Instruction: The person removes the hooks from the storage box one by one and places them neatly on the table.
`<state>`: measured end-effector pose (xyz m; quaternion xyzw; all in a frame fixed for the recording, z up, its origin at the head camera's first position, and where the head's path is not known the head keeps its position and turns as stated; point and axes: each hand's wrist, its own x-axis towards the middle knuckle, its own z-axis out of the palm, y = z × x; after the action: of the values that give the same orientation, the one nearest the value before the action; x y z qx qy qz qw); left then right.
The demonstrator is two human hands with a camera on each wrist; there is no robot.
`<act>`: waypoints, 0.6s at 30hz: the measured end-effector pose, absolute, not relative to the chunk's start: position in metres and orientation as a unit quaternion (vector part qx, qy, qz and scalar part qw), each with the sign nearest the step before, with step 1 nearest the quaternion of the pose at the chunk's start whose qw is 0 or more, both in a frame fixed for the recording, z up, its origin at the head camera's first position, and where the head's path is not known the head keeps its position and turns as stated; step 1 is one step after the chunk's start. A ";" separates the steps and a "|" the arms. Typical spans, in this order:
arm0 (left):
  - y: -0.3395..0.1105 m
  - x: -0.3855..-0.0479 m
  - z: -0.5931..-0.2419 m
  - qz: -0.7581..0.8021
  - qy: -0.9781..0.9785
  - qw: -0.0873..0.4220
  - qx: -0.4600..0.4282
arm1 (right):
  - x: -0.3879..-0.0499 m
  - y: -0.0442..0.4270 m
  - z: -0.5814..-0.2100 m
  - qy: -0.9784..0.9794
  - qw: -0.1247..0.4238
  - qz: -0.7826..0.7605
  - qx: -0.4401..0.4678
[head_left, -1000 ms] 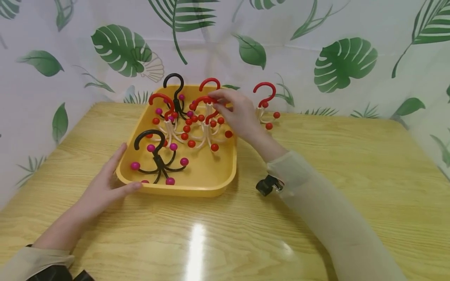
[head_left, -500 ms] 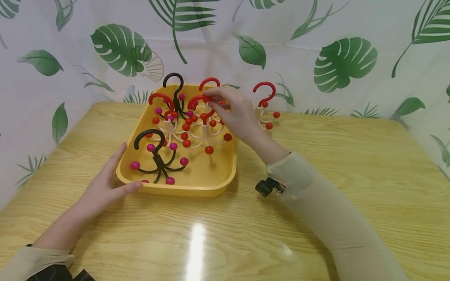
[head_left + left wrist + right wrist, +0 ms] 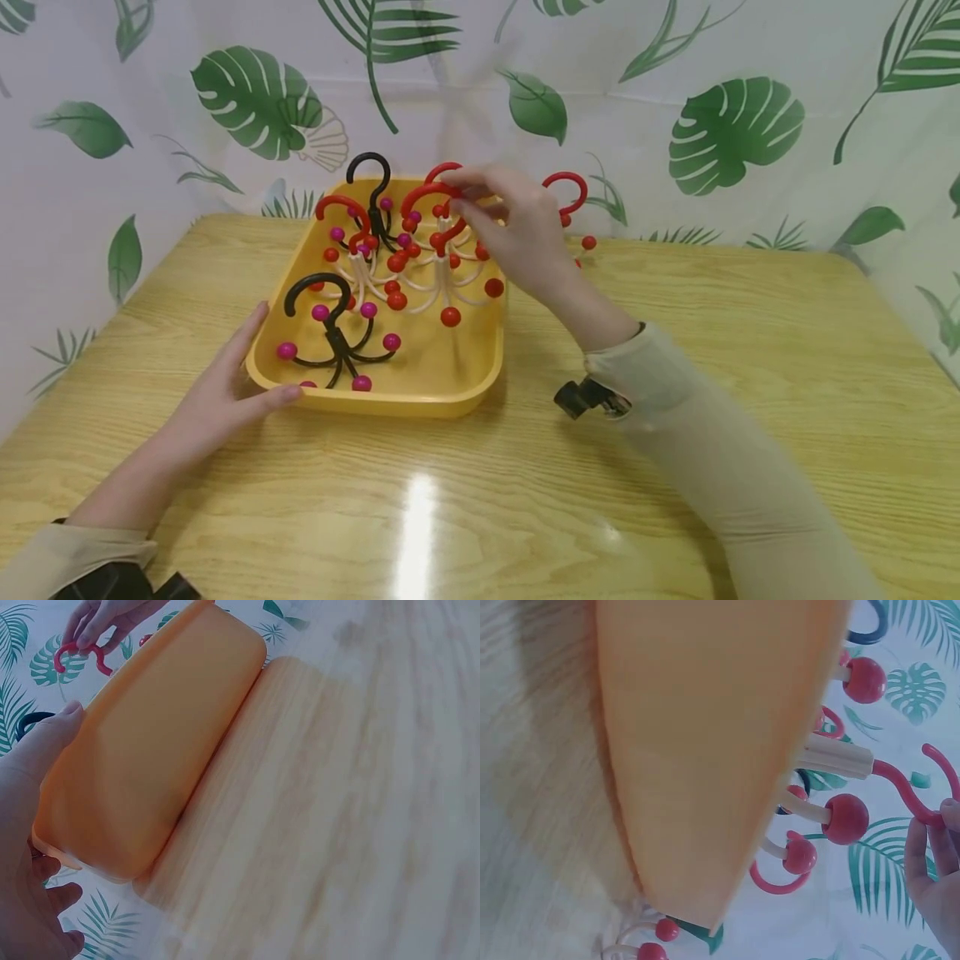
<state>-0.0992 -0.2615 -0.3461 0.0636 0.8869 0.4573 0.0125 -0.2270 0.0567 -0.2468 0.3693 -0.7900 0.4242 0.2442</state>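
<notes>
My right hand [image 3: 525,229] pinches the red hook [image 3: 429,192] of a white-armed hanger with red balls, held upright over the right half of the yellow tray [image 3: 397,406]. In the right wrist view that red hook [image 3: 904,787] is between the thumb and fingers [image 3: 922,859], its white stem [image 3: 840,755] rising past the tray's edge. My left hand [image 3: 213,400] holds the tray's near left corner, thumb on the rim; the left wrist view shows the hand [image 3: 34,802] against the tray wall [image 3: 150,742]. A black hanger [image 3: 337,340] with pink balls stands in the tray near that thumb.
Behind in the tray are another black hanger [image 3: 376,218], a red-hooked one [image 3: 358,267] at left and one [image 3: 442,168] at the back. Another red-hooked hanger [image 3: 573,193] stands on the wooden table [image 3: 675,333] right of the tray, partly behind my right hand. A leaf-patterned backdrop [image 3: 600,50] stands behind.
The pinched hanger has turned a little and risen slightly, and my right hand has shifted slightly right and up since half a second ago. My left hand keeps its place on the tray.
</notes>
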 end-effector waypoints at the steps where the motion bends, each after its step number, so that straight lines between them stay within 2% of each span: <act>1: -0.262 -0.099 -0.346 0.458 0.887 0.013 0.064 | -0.226 0.058 -0.246 -0.785 0.247 0.429 0.372; 18: -0.262 -0.098 -0.346 0.443 0.894 0.012 0.060 | -0.227 0.086 -0.234 -0.731 0.305 0.497 0.354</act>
<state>-0.0983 -0.2623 -0.3456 0.0602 0.8945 0.4429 0.0118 -0.2273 0.0859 -0.2342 0.3545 -0.7308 0.4970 0.3054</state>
